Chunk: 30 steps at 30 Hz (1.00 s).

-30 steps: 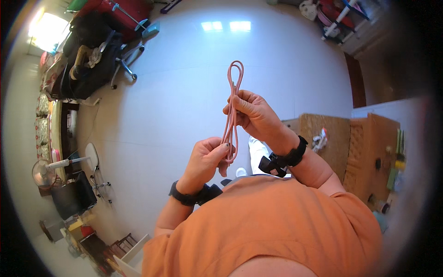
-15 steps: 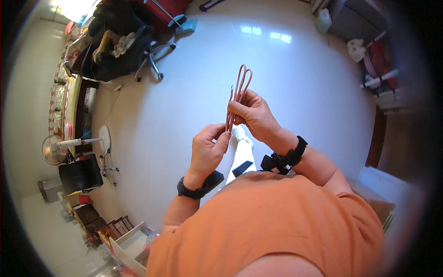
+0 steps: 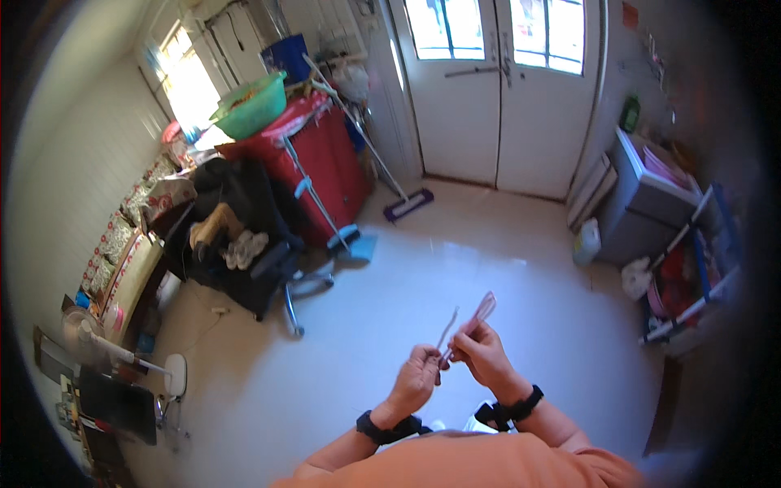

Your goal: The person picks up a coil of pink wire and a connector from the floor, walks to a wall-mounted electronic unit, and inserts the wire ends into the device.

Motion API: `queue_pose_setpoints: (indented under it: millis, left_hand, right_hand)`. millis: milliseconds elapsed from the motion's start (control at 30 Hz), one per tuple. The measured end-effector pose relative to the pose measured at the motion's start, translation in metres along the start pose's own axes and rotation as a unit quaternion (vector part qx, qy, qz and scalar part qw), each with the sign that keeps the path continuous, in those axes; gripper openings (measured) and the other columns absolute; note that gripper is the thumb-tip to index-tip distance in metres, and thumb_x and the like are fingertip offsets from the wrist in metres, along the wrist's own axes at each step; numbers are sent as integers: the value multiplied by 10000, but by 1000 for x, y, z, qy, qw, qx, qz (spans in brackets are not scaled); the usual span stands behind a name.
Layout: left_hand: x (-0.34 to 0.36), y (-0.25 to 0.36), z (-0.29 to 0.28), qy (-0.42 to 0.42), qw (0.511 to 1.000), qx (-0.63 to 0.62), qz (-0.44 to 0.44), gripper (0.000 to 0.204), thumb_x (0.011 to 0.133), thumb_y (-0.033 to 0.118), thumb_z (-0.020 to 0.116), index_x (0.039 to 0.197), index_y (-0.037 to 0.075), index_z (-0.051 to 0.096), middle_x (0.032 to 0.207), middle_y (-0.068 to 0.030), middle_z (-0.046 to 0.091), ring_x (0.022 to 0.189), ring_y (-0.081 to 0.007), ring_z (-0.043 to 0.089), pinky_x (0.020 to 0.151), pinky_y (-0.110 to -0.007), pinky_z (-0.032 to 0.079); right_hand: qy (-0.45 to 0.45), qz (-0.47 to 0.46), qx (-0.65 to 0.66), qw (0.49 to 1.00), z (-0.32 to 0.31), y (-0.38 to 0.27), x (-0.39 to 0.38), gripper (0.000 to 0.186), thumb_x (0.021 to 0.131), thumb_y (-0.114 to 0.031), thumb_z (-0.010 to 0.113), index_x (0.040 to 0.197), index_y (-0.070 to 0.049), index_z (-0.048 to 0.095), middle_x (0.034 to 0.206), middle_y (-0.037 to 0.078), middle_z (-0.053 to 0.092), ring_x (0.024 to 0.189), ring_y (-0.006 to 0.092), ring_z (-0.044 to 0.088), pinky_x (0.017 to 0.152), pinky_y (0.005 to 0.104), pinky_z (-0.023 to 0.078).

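Note:
A folded pink cord (image 3: pixel 486 304) is held between my hands in front of my orange shirt, its loop sticking up from my right hand (image 3: pixel 485 356), which is closed on it. My left hand (image 3: pixel 416 377) is closed on the lower part of the cord, just left of my right hand. A loose end (image 3: pixel 449 324) rises apart from the loop. Both wrists wear black straps.
Ahead stand white double doors (image 3: pixel 455 122) and a purple floor mop (image 3: pixel 407 203). On the left are a black swivel chair (image 3: pixel 220 268), a red covered object (image 3: pixel 333 171) and a fan (image 3: pixel 85 337). A grey cabinet (image 3: pixel 639 220) and white jug (image 3: pixel 586 244) stand right.
My view has swung up toward the doors, so my hands sit lower in it. The cord's end now stands farther apart from the folded loop. Both hands still grip the cord.

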<state>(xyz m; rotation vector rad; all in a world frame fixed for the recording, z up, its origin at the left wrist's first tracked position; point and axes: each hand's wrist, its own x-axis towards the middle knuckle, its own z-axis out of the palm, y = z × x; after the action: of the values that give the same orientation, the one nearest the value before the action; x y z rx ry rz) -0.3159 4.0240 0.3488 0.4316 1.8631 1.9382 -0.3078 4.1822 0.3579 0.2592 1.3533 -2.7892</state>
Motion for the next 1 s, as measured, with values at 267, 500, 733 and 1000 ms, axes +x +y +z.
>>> queue_pose_setpoints:
  millis: [267,500,733,1000]
  left_hand:
    - [200,36,1,-27,975,205,82,270,914,100,378,1150,15,477,767,-82,520,695,-179,504,649,-289,428]
    - [327,50,-40,38,942,328,63,246,890,106,415,1099,21,512,880,-164,587,807,-283,576,705,-346,454]
    - [433,61,-117,96,941,323,32,229,850,152,545,1034,15,552,800,-110,618,682,-213,594,631,-306,478]
    - [586,87,-215,-148,978,14,-147,295,806,93,564,1089,20,516,816,-18,581,708,-90,532,618,-236,453]
  right_hand:
    - [-79,-67,-140,985,-55,-81,178,90,838,-74,568,897,-19,529,762,62,599,682,126,592,606,245,501]
    - [-177,52,-176,967,-58,-132,339,138,832,-89,561,915,14,521,801,73,597,723,151,612,674,272,515]
    - [-206,66,-129,968,-34,-136,473,136,826,-83,559,930,5,550,832,75,609,772,152,607,719,282,508]
    - [-259,26,-202,944,-4,-157,626,126,815,-34,588,938,-10,569,808,44,619,712,111,577,621,249,470]
